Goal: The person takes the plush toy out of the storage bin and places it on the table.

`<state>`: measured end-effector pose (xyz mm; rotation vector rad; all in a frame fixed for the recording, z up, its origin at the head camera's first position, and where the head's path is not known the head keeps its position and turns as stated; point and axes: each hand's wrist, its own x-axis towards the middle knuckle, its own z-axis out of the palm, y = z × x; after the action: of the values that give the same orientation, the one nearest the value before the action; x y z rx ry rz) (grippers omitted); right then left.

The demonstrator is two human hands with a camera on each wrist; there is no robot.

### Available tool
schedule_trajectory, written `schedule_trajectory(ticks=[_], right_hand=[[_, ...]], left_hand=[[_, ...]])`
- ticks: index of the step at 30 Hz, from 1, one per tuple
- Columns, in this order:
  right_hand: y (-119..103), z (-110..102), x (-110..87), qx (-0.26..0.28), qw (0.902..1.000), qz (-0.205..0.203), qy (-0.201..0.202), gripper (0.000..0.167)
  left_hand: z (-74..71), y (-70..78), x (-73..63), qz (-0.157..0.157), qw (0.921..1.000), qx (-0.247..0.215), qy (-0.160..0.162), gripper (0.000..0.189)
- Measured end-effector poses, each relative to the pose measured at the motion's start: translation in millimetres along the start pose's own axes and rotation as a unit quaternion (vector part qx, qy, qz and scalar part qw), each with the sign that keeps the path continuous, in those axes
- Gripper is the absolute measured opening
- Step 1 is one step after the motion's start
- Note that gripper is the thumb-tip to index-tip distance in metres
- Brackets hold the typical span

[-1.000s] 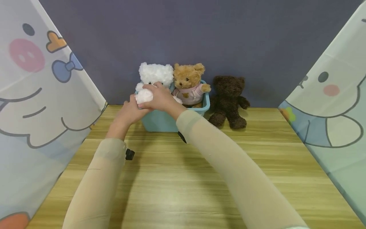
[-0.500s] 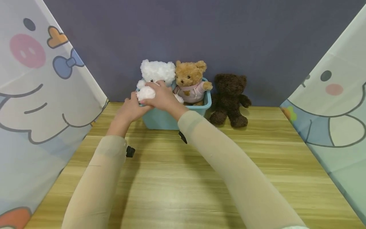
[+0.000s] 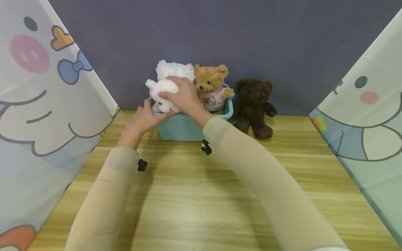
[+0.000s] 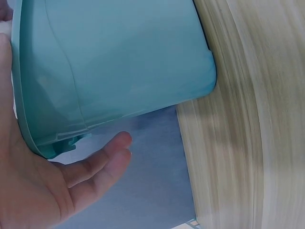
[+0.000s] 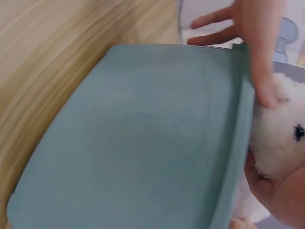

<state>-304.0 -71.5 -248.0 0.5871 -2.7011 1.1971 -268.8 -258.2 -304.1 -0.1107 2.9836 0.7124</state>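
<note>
The small white plush (image 3: pixel 158 90) is at the front left of the blue bin (image 3: pixel 180 128), face tipped down, its lower part hidden by the rim; your right hand (image 3: pixel 186 96) grips its head from above; your left hand (image 3: pixel 144 118) spans the bin's corner, fingers extended, thumb against the plush; behind sits a larger white bear (image 3: pixel 174 69), beside it a tan bear (image 3: pixel 209 79); a dark brown bear (image 3: pixel 253 106) sits outside, on the wooden table (image 3: pixel 188 195).
</note>
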Motion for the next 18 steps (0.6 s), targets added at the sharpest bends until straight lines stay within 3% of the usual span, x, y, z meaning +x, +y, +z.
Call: schedule_trajectory(ticks=[9, 12, 18], right_hand=[[1, -27, -8.3, 0.110, 0.9930, -0.001, 0.043, 0.067], [1, -42, -12.0, 0.164, 0.9842, -0.010, 0.067, 0.065], [-2, -92, -22.9, 0.238, 0.9627, -0.009, 0.129, 0.062]], left_hand=[[0.3, 0.4, 1.6, -0.013, 0.9996, -0.013, -0.019, 0.151], [1.4, -0.8, 1.4, -0.020, 0.9994, -0.017, -0.021, 0.151], [3.7, -4.7, -0.1, -0.030, 0.9991, -0.017, -0.024, 0.152]])
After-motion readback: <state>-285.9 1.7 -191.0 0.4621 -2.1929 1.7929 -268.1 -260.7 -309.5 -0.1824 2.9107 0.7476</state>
